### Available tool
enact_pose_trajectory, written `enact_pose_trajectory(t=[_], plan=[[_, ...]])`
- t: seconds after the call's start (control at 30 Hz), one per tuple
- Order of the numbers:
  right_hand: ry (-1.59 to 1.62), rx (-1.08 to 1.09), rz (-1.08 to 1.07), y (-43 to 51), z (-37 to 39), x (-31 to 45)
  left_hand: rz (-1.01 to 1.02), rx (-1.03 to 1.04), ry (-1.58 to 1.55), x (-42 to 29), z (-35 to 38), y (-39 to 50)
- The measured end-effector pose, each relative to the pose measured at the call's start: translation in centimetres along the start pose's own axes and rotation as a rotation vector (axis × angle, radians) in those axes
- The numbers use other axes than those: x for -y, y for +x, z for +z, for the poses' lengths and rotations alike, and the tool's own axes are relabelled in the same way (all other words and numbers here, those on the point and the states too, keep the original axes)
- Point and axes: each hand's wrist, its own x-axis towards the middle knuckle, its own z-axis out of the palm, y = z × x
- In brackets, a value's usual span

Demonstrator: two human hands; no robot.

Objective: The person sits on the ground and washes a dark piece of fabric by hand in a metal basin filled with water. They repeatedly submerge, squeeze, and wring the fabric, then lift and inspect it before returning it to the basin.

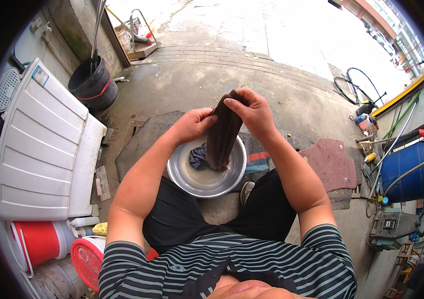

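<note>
A dark brown wet cloth [222, 136] hangs from both my hands over a round metal basin [240, 164]. My left hand [196, 122] pinches its upper left edge between thumb and fingers. At the top right corner, my right hand [249, 108] grips the cloth with the thumb on the near face. The lower end of the cloth reaches down into the basin, above or in cloudy water [200, 181]. Beside it a dark blue-grey cloth [197, 157] lies bunched in the water.
Under the basin is a dark mat [141, 134], with a reddish mat [328, 164] to the right. A white ribbed plastic tub [40, 149], a black bucket [94, 84] and a red-lidded bucket [86, 261] stand left. A blue barrel [408, 170] and a hose [350, 86] are at right.
</note>
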Motion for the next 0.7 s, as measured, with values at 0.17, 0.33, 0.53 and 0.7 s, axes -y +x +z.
enact_pose_trajectory(t=[0.17, 0.33, 0.53, 0.7], plan=[[-0.055, 0.089, 0.091, 0.5, -0.7, -0.9, 0.017, -0.098, -0.111, 0.0, 0.0, 0.0], [-0.129, 0.220, 0.116, 0.0, 0.6, -1.7, 0.048, -0.143, -0.093, -0.8, 0.2, -0.1], [-0.253, 0.214, 0.030, 0.1, 0.9, -2.4, 0.075, -0.148, -0.123, -1.3, 0.6, -0.5], [-0.324, 0.290, 0.060, 0.0, 1.1, -1.9, 0.087, -0.160, -0.031, -0.9, 0.6, -0.7]])
